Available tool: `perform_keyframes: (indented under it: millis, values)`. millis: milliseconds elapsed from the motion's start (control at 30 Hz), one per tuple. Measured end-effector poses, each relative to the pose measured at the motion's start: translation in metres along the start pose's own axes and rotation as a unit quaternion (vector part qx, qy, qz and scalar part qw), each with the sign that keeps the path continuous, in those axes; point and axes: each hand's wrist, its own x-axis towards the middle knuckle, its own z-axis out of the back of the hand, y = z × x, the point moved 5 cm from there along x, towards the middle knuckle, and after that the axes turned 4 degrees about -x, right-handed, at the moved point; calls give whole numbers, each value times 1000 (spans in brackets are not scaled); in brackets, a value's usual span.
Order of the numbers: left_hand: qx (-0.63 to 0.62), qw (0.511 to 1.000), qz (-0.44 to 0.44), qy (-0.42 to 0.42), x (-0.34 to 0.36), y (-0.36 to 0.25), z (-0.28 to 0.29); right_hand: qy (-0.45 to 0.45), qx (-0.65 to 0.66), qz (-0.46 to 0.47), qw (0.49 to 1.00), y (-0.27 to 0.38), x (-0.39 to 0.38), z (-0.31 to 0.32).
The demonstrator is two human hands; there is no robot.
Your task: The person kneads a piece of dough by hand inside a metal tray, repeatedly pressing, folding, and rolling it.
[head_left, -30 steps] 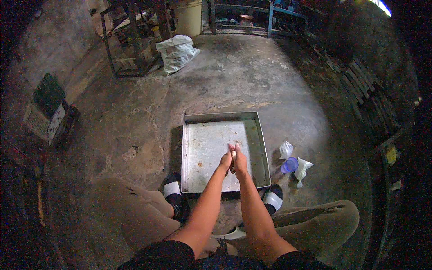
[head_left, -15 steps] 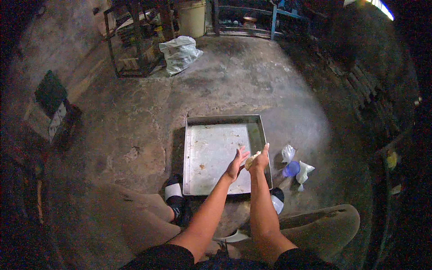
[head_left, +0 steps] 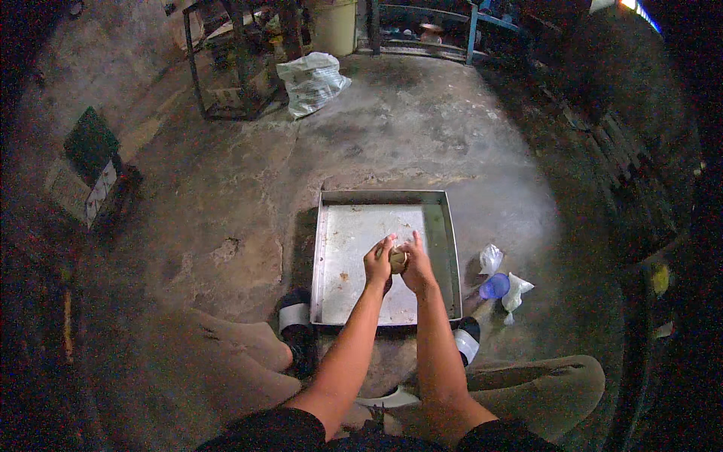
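Between my two hands is a small rounded lump that looks like dough, held above a square metal tray with low upright walls. My left hand curls around its left side, fingertips raised. My right hand presses against the right side, thumb and fingers pointing up. Both hands are closed on the lump and cover much of it. Scattered dark specks and a brownish spot mark the tray's bottom.
Right of the tray, a blue cup stands on the concrete floor between a clear plastic bag and a bag of white stuff. My sandalled feet flank the tray. Farther off are a white sack, a metal frame and a pale bucket.
My left hand, open and apart from the lump before, now closes on it. The right hand and the lump have moved left, toward the tray's middle. The view has shifted slightly.
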Motion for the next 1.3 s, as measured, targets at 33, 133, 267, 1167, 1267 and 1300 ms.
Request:
perform_keyframes:
  millis: [33,133,267,1167,1267,1300]
  values:
    - [-52,997,58,-2,-1,2,-2,-15,39,9,999,2,-3,3]
    - [-108,986,125,-23,4,14,3,36,21,-9,999,10,-10,2]
    - [13,975,166,-146,-1,16,3,39,-103,-56,992,-2,-1,6]
    - [470,873,61,114,5,27,-1,-271,-127,11,954,-40,24,81]
    - [470,882,35,-3,15,28,24,-235,-250,-22,939,-38,26,55]
    - [467,884,22,-30,18,31,30,-255,-310,-13,916,-36,26,52]
